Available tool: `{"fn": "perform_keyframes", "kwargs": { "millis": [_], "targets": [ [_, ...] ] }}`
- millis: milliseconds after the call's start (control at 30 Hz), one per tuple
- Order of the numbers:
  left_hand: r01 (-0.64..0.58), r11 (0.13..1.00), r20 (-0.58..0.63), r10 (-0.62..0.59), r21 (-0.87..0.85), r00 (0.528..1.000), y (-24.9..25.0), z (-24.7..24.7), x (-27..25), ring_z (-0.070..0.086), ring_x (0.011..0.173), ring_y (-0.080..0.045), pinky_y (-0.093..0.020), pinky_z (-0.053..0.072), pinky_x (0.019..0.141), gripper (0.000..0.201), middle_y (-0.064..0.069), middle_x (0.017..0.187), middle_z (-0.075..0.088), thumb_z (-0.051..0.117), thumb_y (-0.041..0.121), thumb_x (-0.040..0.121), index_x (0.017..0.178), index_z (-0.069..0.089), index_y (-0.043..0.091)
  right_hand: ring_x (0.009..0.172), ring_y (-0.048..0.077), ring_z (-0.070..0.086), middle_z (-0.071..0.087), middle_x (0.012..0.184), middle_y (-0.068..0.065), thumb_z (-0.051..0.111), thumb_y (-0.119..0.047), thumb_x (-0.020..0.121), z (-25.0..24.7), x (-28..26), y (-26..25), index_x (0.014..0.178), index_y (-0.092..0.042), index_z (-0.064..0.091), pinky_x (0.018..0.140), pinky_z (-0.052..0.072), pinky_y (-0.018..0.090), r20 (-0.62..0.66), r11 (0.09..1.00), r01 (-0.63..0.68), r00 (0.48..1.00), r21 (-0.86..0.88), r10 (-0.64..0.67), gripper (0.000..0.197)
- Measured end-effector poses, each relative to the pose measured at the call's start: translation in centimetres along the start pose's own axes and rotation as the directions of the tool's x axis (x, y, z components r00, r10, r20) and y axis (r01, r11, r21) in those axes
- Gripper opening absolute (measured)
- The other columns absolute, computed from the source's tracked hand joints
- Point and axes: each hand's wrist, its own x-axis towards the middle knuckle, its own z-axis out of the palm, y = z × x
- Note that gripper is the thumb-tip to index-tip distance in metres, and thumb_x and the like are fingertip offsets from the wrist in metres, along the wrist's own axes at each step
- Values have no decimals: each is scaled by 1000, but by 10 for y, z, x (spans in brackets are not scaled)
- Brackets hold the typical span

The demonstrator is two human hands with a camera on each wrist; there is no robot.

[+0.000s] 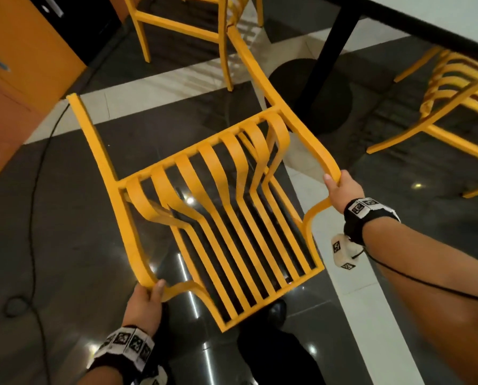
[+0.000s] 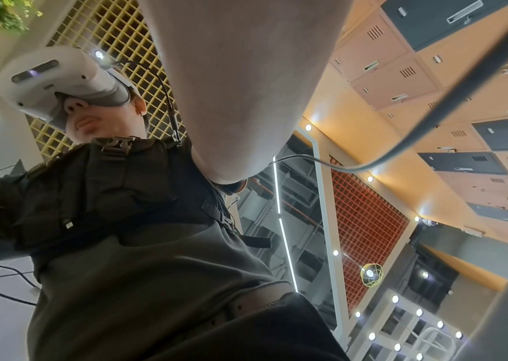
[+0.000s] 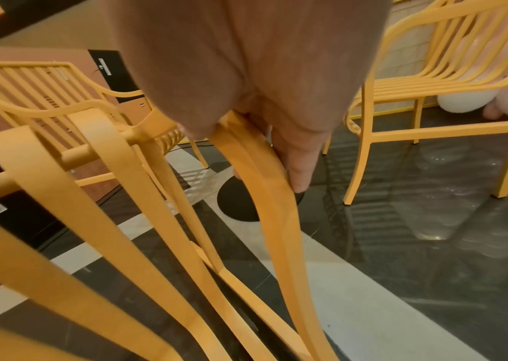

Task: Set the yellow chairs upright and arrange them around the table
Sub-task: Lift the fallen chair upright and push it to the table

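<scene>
A yellow slatted chair [image 1: 221,207] hangs tilted in front of me, its legs pointing away toward the table. My left hand [image 1: 146,298] grips the near curved armrest at the lower left. My right hand [image 1: 340,190] grips the other armrest on the right; in the right wrist view the fingers [image 3: 296,158] curl round that yellow rail [image 3: 274,219]. The table [image 1: 440,15] with a white top and black pedestal [image 1: 326,59] stands at the upper right. The left wrist view faces back at my torso and shows neither hand nor chair.
A second yellow chair [image 1: 193,26] stands upright at the top, and a third [image 1: 451,107] sits at the right by the table. Orange lockers [image 1: 24,51] line the left. A black cable [image 1: 35,218] runs across the glossy dark floor. My shoe [image 1: 276,312] is under the chair.
</scene>
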Motion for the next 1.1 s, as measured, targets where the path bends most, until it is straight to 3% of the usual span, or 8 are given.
{"fn": "perform_keyframes", "kwargs": {
  "millis": [67, 167, 367, 400, 633, 800, 933, 1100],
  "targets": [
    [-38, 999, -18, 39, 29, 999, 5, -26, 5, 50, 69, -20, -29, 39, 63, 27, -10, 90, 58, 47, 34, 95, 102, 53, 8, 87, 40, 61, 62, 94, 18, 40, -51, 96, -2, -22, -11, 104, -7, 50, 72, 46, 42, -31, 1000, -1, 1000, 2, 1, 46],
    [-91, 994, -38, 94, 67, 995, 12, -74, 16, 50, 83, -27, -36, 36, 76, 36, -11, 92, 57, 44, 38, 95, 100, 54, 4, 82, 38, 61, 63, 92, 17, 41, -53, 95, -8, -64, -33, 103, -8, 50, 71, 49, 43, -69, 1000, -28, 997, 5, 28, 46],
    [-188, 974, -75, 199, 128, 977, 39, -152, 30, 47, 81, -26, -37, 34, 77, 29, -5, 80, 51, 43, 35, 96, 96, 49, 7, 75, 32, 61, 59, 83, 9, 39, -54, 95, -6, -141, -59, 96, -16, 46, 72, 53, 46, -106, 993, -114, 988, 16, 115, 38],
    [-278, 951, -13, 283, 138, 959, 47, -215, 32, 47, 81, -27, -37, 34, 76, 31, -6, 81, 52, 43, 36, 96, 94, 49, 6, 75, 33, 61, 59, 83, 9, 39, -53, 96, -5, -201, -90, 98, -15, 47, 73, 53, 46, -166, 988, -138, 975, 64, 147, 39],
    [-384, 880, -32, 408, 280, 912, 85, -237, 64, 58, 81, -35, -39, 41, 71, 38, -3, 74, 59, 39, 49, 93, 98, 51, 13, 75, 32, 51, 62, 102, 22, 39, -46, 99, -7, -260, -78, 105, 0, 50, 66, 41, 38, -165, 944, -327, 930, 37, 329, 48],
    [-547, 786, 16, 567, 287, 823, 141, -243, 54, 58, 107, -42, -47, 45, 88, 38, -17, 108, 66, 42, 44, 93, 116, 56, 18, 72, 34, 53, 64, 101, 22, 41, -47, 98, -12, -291, -61, 105, 2, 55, 64, 42, 39, -209, 888, -456, 865, 55, 457, 51],
    [-611, 776, 46, 612, 158, 789, 169, -237, 26, 55, 113, -30, -39, 41, 95, 44, -8, 120, 59, 45, 28, 95, 138, 44, 20, 54, 28, 49, 55, 68, 13, 42, -41, 99, -23, -289, -53, 82, 1, 55, 62, 42, 39, -199, 870, -491, 849, 41, 489, 48],
    [-640, 763, 84, 634, 92, 768, 137, -222, 12, 42, 133, -21, -34, 34, 107, 52, -2, 148, 40, 50, 19, 91, 141, 40, 25, 74, 37, 58, 60, 85, 22, 40, -44, 98, -49, -248, -62, 94, 4, 60, 68, 47, 42, -193, 881, -462, 877, -97, 439, 52]
  ]
}}
